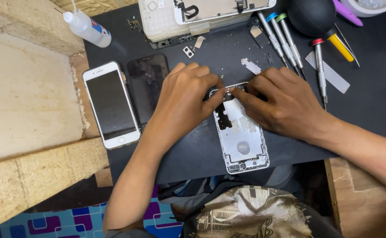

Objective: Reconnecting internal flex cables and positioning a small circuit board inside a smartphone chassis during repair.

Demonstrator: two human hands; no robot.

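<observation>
Mat: we see a black work mat [369, 110] covering most of the bench.
White phone: a whole one [111, 104] lies well left of the hands, a dark screen panel [148, 83] just beside it.
Open phone shell: the silver gutted housing [241, 136] sits mid-mat, right in front of us.
Left hand: our left hand [184, 99] rests on the shell's top edge, fingers curled, thumb and forefinger pinched nearly shut on some tiny part we can't make out.
Right hand: our right hand [285, 103] lies across the upper right, fingertips pressed on the same spot.
Screwdrivers: a few [285, 42] lie up top, apart from the hands.
</observation>
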